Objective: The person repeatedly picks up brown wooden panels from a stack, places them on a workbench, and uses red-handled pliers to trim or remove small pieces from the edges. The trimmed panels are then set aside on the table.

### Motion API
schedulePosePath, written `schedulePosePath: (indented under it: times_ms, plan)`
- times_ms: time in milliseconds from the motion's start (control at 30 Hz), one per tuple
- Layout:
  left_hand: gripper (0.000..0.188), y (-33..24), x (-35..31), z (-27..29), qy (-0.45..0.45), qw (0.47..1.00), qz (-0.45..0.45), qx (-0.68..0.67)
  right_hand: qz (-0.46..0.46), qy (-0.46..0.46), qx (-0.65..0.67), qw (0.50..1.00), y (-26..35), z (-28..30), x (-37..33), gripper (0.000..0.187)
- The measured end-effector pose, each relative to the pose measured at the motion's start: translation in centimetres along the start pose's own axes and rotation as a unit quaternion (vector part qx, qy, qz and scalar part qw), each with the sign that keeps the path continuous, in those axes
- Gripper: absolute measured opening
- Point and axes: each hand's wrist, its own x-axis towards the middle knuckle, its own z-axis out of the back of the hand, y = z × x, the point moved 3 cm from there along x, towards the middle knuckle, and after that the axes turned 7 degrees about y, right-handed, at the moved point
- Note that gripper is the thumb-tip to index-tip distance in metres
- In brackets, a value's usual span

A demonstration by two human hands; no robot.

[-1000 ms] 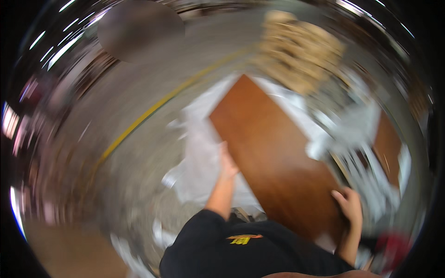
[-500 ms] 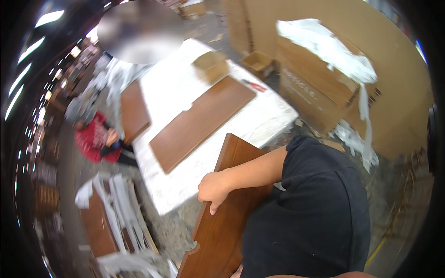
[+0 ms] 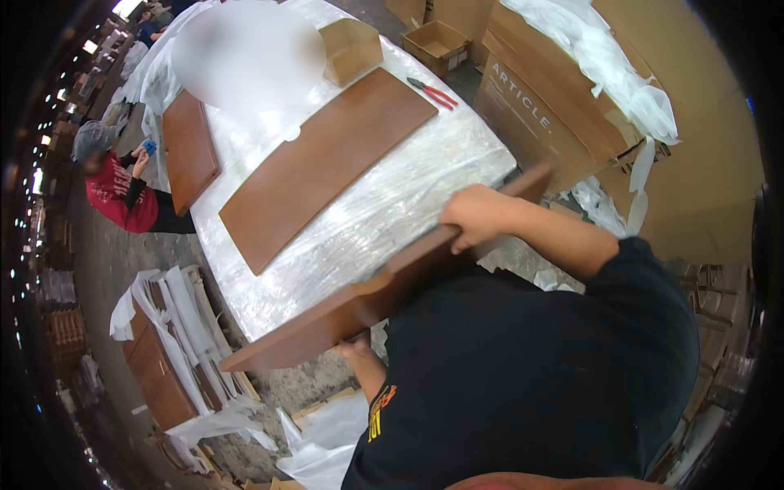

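Note:
A long brown wooden panel (image 3: 314, 333) is held on edge in front of my chest, slanting along the near side of the table. My right hand (image 3: 474, 214) is closed over its upper edge, right of a rounded notch. At the lower left, my left hand (image 3: 355, 349) grips the bottom edge from below, its fingers partly hidden behind the wood. A similar notched wooden panel (image 3: 331, 167) lies flat on the plastic-wrapped white table (image 3: 327, 229). Beyond its far right corner rest red-handled pliers (image 3: 433, 93).
Another brown panel (image 3: 188, 151) lies at the table's left edge, beside a co-worker in a red shirt (image 3: 122, 196). An open cardboard box (image 3: 351, 51) stands on the table. Large cartons (image 3: 531, 106) stand right. Panels with white foam wrapping (image 3: 163, 351) are stacked lower left.
The panel in my hands has swung from steep to slanting across the table's near edge and come up closer to it. My left hand now shows on its lower edge.

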Motion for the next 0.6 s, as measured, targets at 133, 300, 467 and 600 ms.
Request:
schedulePosePath:
  times_ms: [133,300,467,600]
  plan:
    - [0.091,-0.5,4.2,-2.5,0.024,0.997,0.028,-0.071,0.039,-0.065,0.011,0.997,0.5,0.8,-1.1,0.037]
    - [0.087,-0.3,8.6,-5.8,-0.048,0.987,0.08,-0.132,0.071,-0.11,-0.019,0.991,0.9,6.7,0.2,0.037]
    - [0.068,0.6,7.4,-11.8,-0.115,0.967,0.227,0.028,0.116,-0.138,-0.078,0.981,-1.8,9.4,3.9,0.037]
    - [0.054,-0.9,0.0,-23.1,0.267,0.738,0.267,0.559,0.123,-0.167,-0.065,0.976,-8.3,5.9,7.6,0.037]
